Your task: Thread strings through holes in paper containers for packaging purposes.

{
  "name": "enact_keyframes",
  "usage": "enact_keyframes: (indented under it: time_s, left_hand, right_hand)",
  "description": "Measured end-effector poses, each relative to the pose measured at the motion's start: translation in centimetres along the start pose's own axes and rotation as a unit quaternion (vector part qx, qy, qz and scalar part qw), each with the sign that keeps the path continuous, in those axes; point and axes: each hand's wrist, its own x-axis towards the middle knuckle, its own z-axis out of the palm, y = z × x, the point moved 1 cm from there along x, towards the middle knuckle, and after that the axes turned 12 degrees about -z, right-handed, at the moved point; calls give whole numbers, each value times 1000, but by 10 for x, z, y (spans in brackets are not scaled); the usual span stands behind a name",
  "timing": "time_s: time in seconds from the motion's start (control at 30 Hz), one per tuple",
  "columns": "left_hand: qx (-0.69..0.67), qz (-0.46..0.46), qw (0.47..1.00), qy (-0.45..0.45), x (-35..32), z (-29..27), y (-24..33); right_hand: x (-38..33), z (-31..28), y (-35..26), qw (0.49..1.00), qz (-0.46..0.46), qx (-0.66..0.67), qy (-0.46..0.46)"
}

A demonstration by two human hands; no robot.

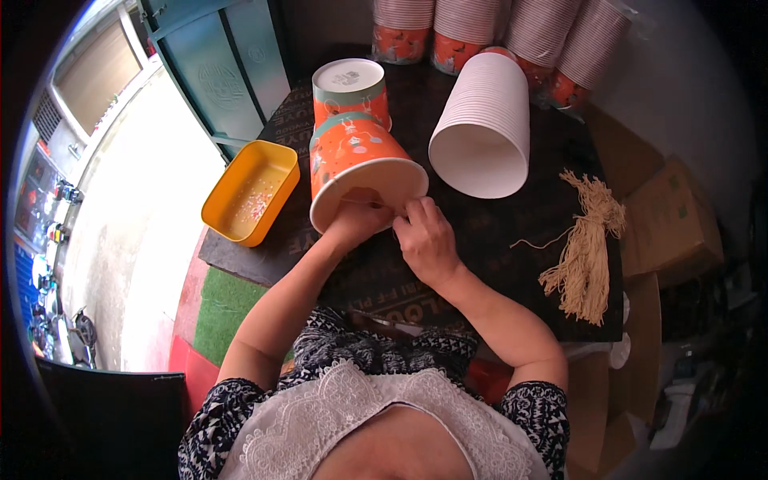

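An orange paper bucket [364, 146] with green and small printed figures lies tilted, its white-rimmed mouth facing me. My left hand [362, 223] reaches into that mouth. Its fingers are drawn together, partly hidden, near a thin pale line that may be string. At the right side of the rim, my right hand [426, 242] is closed, fingertips pinched together close to the left ones. What either hand pinches is too small to make out. Behind, a second orange paper bucket [349, 86] stands upside down, touching the first.
A stack of white paper buckets [484, 120] lies on the black table [480, 296]. A bundle of beige strings [588, 248] rests at the right. A yellow plastic box [252, 192] with small pale bits sits left. Bagged bucket stacks [464, 28] stand behind; cardboard boxes [672, 224] are right.
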Motion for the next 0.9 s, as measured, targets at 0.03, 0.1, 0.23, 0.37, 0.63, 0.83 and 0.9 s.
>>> enact_keyframes:
  time_s: [0.03,0.1,0.23,0.37,0.63,0.83,0.9]
  left_hand:
    - [0,2,1000,0,0,0,1]
    - [-10,20,1000,-21,0,-1,4]
    - [24,24,999,2,-1,1,18]
    - [28,21,999,7,4,4,16]
    - [-50,-89,992,-74,5,3,13]
    - [-62,-102,991,-62,-6,2,16]
    - [-76,-59,994,-57,-4,2,6]
  right_hand:
    - [-3,3,2,1000,13,10,3]
    - [-6,7,4,999,26,20,8]
    - [-10,11,7,995,53,89,-10]
    - [-12,14,12,985,79,153,-9]
    - [-14,17,17,970,80,230,1]
    - [-10,8,14,968,75,239,3]
    - [-10,7,11,967,80,241,1]
